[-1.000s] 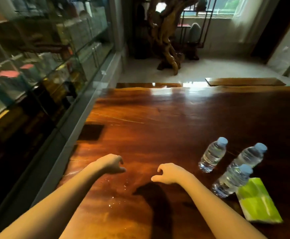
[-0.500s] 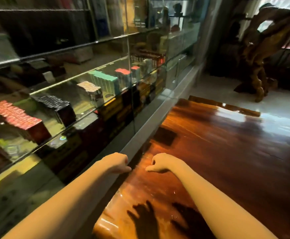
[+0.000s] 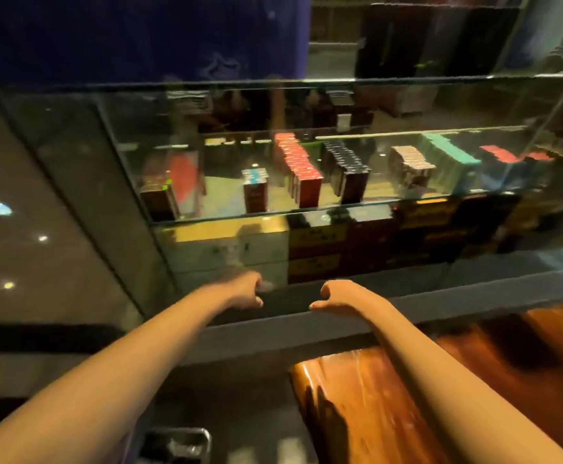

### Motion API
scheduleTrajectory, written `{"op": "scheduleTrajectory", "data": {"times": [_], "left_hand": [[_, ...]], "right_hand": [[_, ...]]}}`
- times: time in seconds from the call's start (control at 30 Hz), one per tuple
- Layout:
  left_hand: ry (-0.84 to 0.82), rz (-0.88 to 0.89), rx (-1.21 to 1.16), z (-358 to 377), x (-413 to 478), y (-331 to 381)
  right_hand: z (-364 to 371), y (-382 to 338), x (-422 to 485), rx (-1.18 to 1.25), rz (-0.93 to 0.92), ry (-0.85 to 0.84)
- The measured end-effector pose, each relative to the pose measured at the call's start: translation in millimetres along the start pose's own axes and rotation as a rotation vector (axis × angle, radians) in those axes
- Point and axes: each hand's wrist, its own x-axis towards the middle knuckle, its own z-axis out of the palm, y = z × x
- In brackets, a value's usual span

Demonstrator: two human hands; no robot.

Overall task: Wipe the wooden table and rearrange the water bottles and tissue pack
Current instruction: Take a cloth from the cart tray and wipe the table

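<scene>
Only the left end of the glossy wooden table (image 3: pixel 390 406) shows, at the lower right. The water bottles and the tissue pack are out of view. My left hand (image 3: pixel 245 291) and my right hand (image 3: pixel 335 296) are stretched forward side by side, in front of the glass case and beyond the table's end. Both have the fingers curled loosely inward and nothing in them. My right forearm crosses above the table's left end. The image is blurred.
A glass display case (image 3: pixel 306 202) fills the view ahead, with rows of small boxes (image 3: pixel 303 172) on its shelves. A grey ledge (image 3: pixel 440 306) runs along its base beside the table. A metal-rimmed container (image 3: pixel 176 445) sits on the floor at the bottom.
My view has swung left, away from the table toward the glass case. The bottles and the tissue pack have left the frame. Both hands stayed curled and empty, moving left with the view.
</scene>
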Motion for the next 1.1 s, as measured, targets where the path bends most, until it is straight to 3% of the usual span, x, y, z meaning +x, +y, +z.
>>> {"op": "scheduleTrajectory", "data": {"times": [0.2,0.47,0.73,0.87,1.1], "left_hand": [[0.11,-0.251,-0.011,-1.4,-137.5,-79.4],[0.437,-0.594,-0.123,30.5,-343.8,-168.5],[0.27,-1.019,-0.369,139.1,-490.3,-217.6],[0.177,-1.081,-0.512,197.6,-512.9,-222.9],[0.153,-1.086,-0.638,276.0,-501.9,-233.1]], "right_hand": [[16.6,-111.6,-23.4,-0.188,-0.369,-0.013],[61.0,-284.7,-94.0,-0.29,-0.767,0.049],[153.0,-397.3,-149.6,-0.347,-1.074,-0.157],[219.7,-412.6,-160.3,-0.448,-1.105,-0.302],[310.9,-427.2,-171.3,-0.626,-1.133,-0.31]]}}
